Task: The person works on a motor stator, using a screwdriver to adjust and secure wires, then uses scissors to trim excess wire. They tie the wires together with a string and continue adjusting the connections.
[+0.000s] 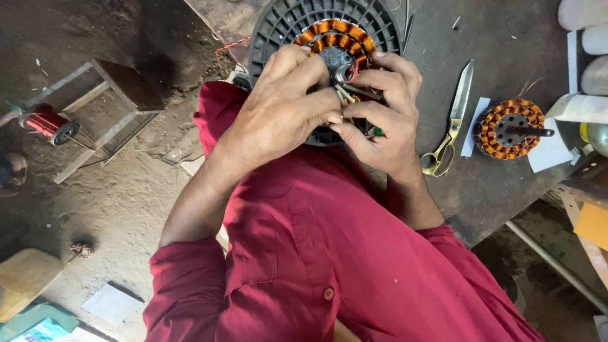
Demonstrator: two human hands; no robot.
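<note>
While both hands crowd over the round grey ribbed plastic fan housing (278,25) lying on the dark worktop (500,190), the work is at the centre of the orange copper-wound stator (339,35) seated inside it. The left hand (282,114) has its grip closed narrowly, thumb and fingers pinched on the pale lead wires (346,95) just below the metal hub (339,62). The right hand (386,120) meets it fingertip to fingertip, pinching the same bunch. Done well, this calls for short, gentle holds near the wire ends, so that the thin copper turns beside them are not tugged or nicked. Brass-handled scissors (451,123) lie to the right, well apart, beside a second orange-wound stator with a dark shaft (510,128).
</note>
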